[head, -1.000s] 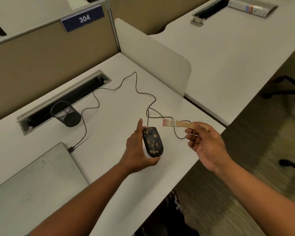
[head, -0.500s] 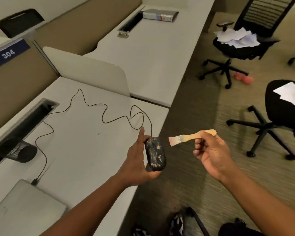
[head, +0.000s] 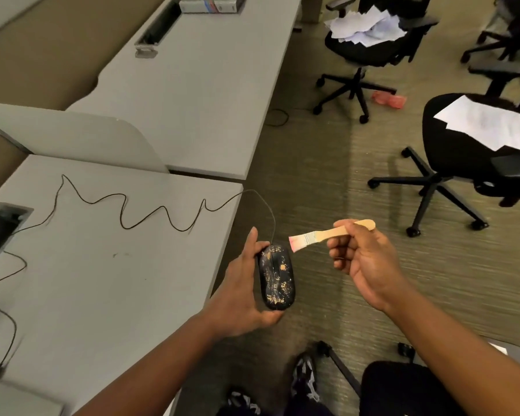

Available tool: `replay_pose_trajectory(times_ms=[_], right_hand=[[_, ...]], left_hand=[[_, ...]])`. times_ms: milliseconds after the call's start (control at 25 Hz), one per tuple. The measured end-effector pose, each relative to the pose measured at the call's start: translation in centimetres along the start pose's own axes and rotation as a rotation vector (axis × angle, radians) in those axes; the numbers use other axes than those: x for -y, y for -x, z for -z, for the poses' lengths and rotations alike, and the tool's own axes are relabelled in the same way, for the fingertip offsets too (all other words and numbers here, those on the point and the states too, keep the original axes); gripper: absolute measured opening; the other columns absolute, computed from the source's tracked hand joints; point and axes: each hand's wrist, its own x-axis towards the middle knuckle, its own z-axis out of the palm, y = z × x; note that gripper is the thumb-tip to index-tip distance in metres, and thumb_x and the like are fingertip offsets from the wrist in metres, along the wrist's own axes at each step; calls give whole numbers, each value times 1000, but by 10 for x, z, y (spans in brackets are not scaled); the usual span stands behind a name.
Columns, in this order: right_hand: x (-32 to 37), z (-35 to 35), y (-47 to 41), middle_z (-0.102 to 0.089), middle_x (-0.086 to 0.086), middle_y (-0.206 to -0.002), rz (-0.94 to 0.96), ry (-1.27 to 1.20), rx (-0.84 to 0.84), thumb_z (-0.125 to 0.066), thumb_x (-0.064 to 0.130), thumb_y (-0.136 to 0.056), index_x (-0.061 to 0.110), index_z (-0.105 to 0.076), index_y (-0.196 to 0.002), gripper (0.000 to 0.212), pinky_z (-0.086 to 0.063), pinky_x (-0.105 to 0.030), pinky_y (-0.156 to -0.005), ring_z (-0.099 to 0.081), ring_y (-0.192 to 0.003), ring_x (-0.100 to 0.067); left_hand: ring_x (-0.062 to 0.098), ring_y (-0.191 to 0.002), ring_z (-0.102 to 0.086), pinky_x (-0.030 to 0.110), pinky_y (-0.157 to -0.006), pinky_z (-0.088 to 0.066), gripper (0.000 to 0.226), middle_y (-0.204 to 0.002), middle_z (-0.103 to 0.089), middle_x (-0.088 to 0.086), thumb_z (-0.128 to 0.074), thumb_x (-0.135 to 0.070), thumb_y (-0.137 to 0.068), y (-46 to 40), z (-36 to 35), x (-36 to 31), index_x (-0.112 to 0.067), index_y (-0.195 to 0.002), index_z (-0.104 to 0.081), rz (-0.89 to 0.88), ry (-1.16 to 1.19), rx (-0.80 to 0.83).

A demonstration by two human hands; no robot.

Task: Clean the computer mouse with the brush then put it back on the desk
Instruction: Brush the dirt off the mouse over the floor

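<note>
A black computer mouse [head: 276,277] speckled with orange-tan crumbs sits in my left hand [head: 240,295], held off the desk's right edge above the carpet. Its thin black cable [head: 150,219] snakes back across the white desk [head: 102,280]. My right hand [head: 364,259] grips the wooden handle of a small brush [head: 318,237]. The pink bristles point left and hover just above the front end of the mouse, very close to it.
A curved white divider [head: 81,136] separates this desk from the neighbouring desk [head: 198,94]. Black office chairs [head: 463,163] with loose papers stand on the carpet to the right. A cable slot [head: 0,226] opens at the desk's left. Shoes show below.
My left hand has carried the mouse off the desk edge to over the floor. The brush has come nearer to the mouse's front. The view has swung right.
</note>
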Motion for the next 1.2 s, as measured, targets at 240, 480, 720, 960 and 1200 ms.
replay_pose_trajectory(times_ms=[240, 480, 720, 960, 1200], right_hand=[[-2, 8, 6, -71, -8, -78, 13, 57, 5, -60, 14, -102, 8, -64, -108, 10, -52, -24, -56, -63, -66, -16], [-22, -6, 13, -70, -9, -75, 61, 113, -26, -58, 11, -102, 5, -65, -105, 10, -53, -24, -55, -62, -62, -15], [-29, -1, 20, -71, -9, -74, 66, 162, -33, -56, 7, -102, 6, -67, -100, 11, -55, -25, -58, -63, -64, -16], [-19, 16, 29, -72, -8, -77, 137, 217, -31, -57, 7, -102, 7, -68, -101, 11, -55, -27, -62, -65, -67, -15], [-19, 18, 32, -72, -6, -77, 140, 279, 35, -59, 7, -102, 7, -68, -102, 10, -56, -26, -62, -65, -68, -16]], left_hand=[[13, -149, -31, 46, -124, -30, 149, -164, -19, -22, -90, -49, -69, -11, -3, -1, -51, -151, 34, -68, -48, 96], [3, -148, -24, 35, -126, -23, 149, -160, -18, -31, -91, -48, -70, -3, 8, 13, -55, -148, 36, -147, -85, 179], [-5, -148, -19, 26, -125, -18, 148, -157, -17, -35, -92, -42, -70, 6, 10, 7, -58, -148, 33, -164, -99, 198], [-8, -145, -17, 19, -122, -12, 149, -163, -18, -22, -92, -40, -71, 12, 1, -6, -55, -148, 36, -150, -113, 213], [1, -150, -21, 26, -125, -16, 150, -164, -20, -18, -92, -42, -71, 14, -3, -16, -56, -147, 36, -138, -102, 209]])
